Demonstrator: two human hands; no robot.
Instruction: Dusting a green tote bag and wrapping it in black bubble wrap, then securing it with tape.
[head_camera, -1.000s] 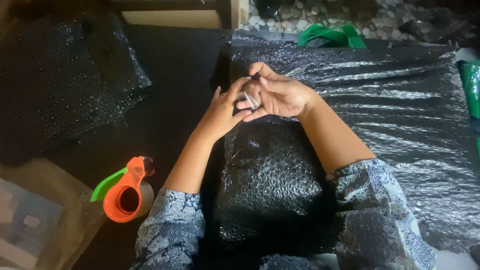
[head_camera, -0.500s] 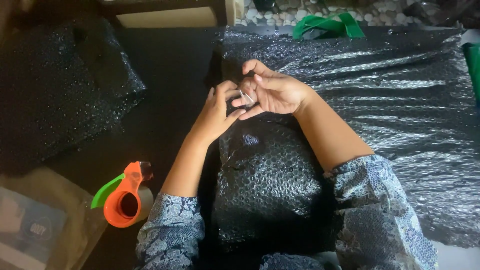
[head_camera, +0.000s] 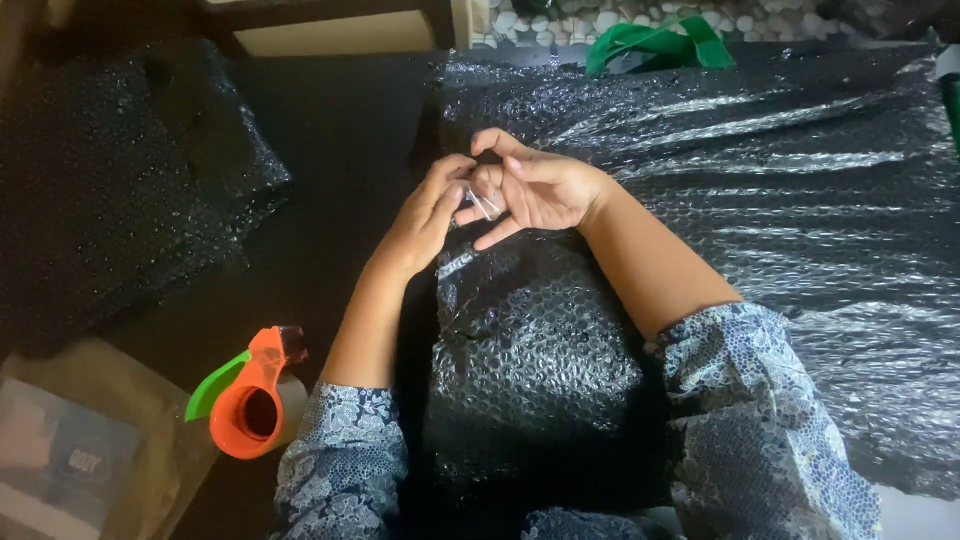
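A bundle wrapped in black bubble wrap (head_camera: 535, 370) lies between my forearms. Above its far end my left hand (head_camera: 425, 215) and my right hand (head_camera: 540, 190) meet, fingertips pinching a small strip of clear tape (head_camera: 484, 205) between them. The strip glints and is partly hidden by my fingers. A large sheet of black bubble wrap (head_camera: 780, 200) spreads out to the right under my right arm.
An orange and green tape dispenser (head_camera: 248, 395) lies at lower left. A brown envelope with a clear sleeve (head_camera: 90, 450) sits beside it. More black bubble wrap (head_camera: 120, 170) is heaped at upper left. A green bag (head_camera: 655, 45) lies at the top.
Both hands have shifted slightly down and left while staying together on the tape strip. My left fingers have curled closer onto it. The view has tilted a little.
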